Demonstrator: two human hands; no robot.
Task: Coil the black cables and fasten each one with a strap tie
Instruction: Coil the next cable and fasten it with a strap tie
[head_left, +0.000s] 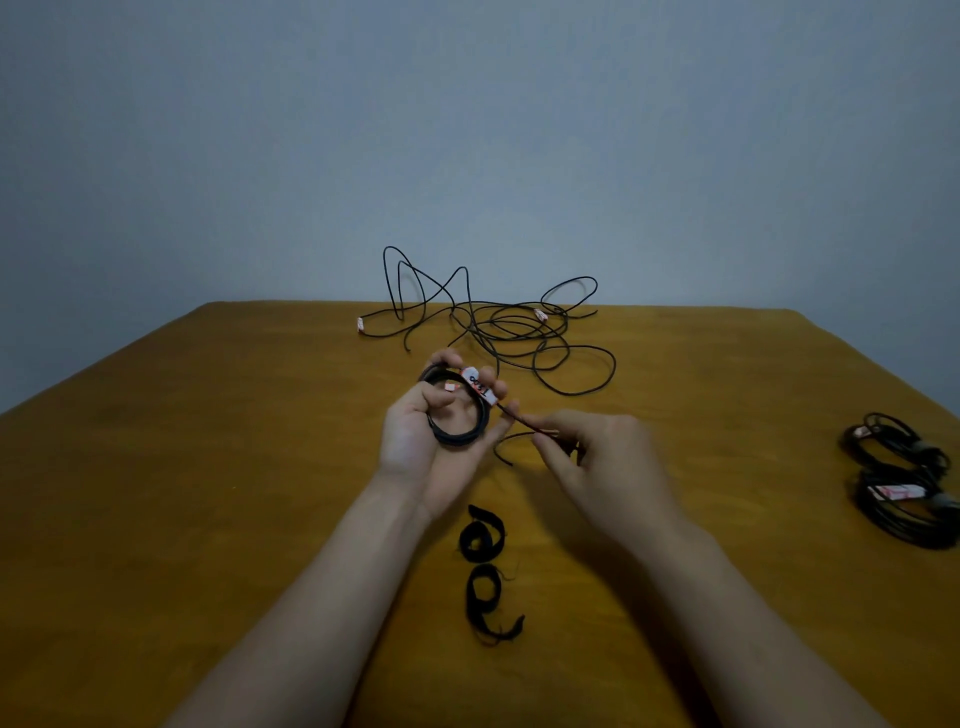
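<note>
The left hand (415, 441) is held palm up above the centre of the wooden table (208, 467), with its fingers and thumb curled round a small, round coil (460, 436) of thin black cable. A white paper label (480, 388) with red edging and dark handwriting is wrapped round the top of the coil, between the fingertips. The right hand (602, 457), slightly blurred, pinches the free tail (514, 418) of the same cable just beside the coil. Two black strap ties (480, 540), soft, fuzzy and curled into loose loops, lie on the table between the forearms. A loose tangle of black cables (519, 332) with small white tags lies at the far edge, some loops rising against the plain grey wall (467, 130). Two bound cable coils (893, 447) lie at the right edge, well apart from the hands.
</note>
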